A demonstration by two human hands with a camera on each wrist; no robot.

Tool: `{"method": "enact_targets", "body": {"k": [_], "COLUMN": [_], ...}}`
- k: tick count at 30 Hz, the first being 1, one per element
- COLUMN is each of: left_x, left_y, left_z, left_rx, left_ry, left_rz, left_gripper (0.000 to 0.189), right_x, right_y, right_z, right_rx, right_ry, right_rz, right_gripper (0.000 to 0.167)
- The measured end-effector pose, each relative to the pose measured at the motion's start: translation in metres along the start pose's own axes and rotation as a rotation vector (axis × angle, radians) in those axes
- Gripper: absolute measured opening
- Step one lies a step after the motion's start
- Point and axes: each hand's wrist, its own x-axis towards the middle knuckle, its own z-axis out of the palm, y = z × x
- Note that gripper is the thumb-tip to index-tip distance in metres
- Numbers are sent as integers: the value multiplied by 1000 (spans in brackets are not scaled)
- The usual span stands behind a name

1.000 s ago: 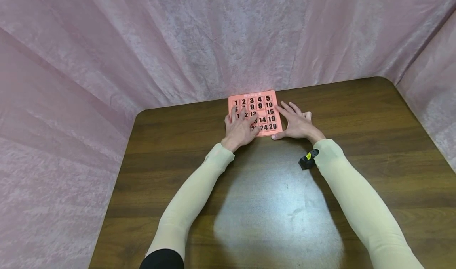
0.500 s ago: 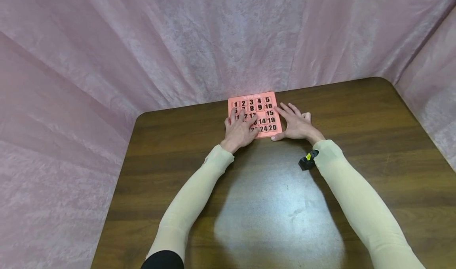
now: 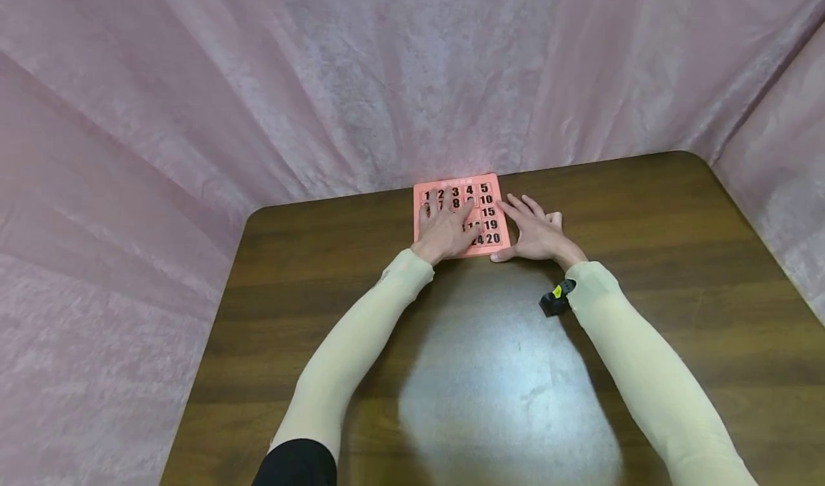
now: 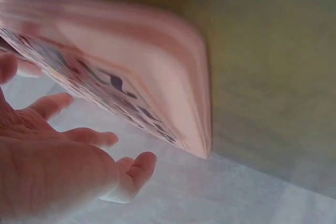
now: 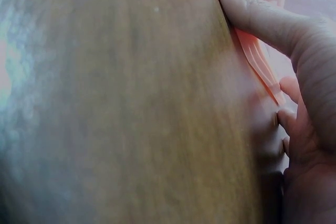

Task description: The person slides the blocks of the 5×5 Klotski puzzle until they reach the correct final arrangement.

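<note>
A pink sliding number puzzle with black digits lies flat near the table's far edge. My left hand is spread over its left and middle part, hiding many of the tiles. In the left wrist view the fingers of that left hand extend over the face of the puzzle. Along the right side, my right hand has its fingers spread, thumb at the near right corner and index fingertip at the right edge. The right wrist view shows its thumb against the puzzle's rim.
The brown wooden table has a bright glare patch in front of the puzzle. A pink velvet curtain hangs right behind the far edge and at both sides. A small black device sits at the right wrist.
My left hand has shifted a little right and farther up the puzzle, its fingertips now over the top rows. The right hand stays at the same edge. The head view has tilted slightly.
</note>
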Motion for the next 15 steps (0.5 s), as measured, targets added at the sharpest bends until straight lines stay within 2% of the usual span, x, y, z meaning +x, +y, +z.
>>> {"method": "enact_targets", "body": {"k": [3,7,15], "left_x": [10,18,14], "left_y": [2,4,10], "left_z": [0,-1,-2], "left_rx": [23,55,76], "left_ry": [-27,-42,-48], "left_rz": [-13,-27,-17], "left_gripper": [69,69,70], "right_x": [2,2,3], "right_y": [3,4,6], "right_z": [3,4,1], "right_rx": [6,9,9], "right_ry": [0,3,4], "right_rz": [-2,-8,-5], "right_gripper": [128,129,129]}}
